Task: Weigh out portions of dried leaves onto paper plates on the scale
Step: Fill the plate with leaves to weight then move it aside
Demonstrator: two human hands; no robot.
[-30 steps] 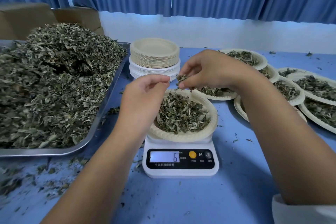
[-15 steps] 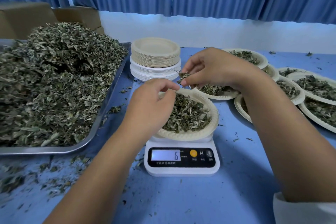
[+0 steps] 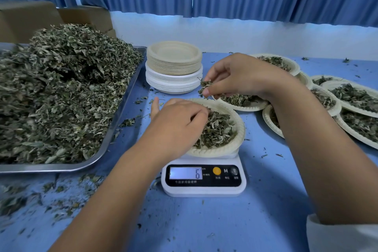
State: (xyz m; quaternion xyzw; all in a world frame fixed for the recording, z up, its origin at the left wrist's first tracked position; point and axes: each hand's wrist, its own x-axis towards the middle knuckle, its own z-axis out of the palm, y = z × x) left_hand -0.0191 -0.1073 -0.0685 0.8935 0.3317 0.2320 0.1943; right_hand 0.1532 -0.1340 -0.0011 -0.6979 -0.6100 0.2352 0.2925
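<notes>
A white scale (image 3: 204, 188) reads 6 and carries a paper plate (image 3: 235, 143) of dried leaves (image 3: 216, 131). My left hand (image 3: 178, 122) lies over the plate's left side. Its fingers curl down into the leaves and its thumb sticks out past the rim. My right hand (image 3: 239, 75) hovers just behind the plate and pinches a small tuft of leaves (image 3: 204, 86) between thumb and fingertips. A big heap of dried leaves (image 3: 61, 92) fills a metal tray (image 3: 114, 133) on the left.
A stack of unused paper plates (image 3: 173, 67) stands behind the scale. Several filled plates (image 3: 353, 98) crowd the right side of the blue table (image 3: 204, 227). Leaf crumbs litter the front left. Cardboard boxes (image 3: 30, 18) stand behind the tray.
My left hand has dropped from above the plate down into its leaves, and its thumb has spread away. My right hand stayed behind the plate with its pinch of leaves.
</notes>
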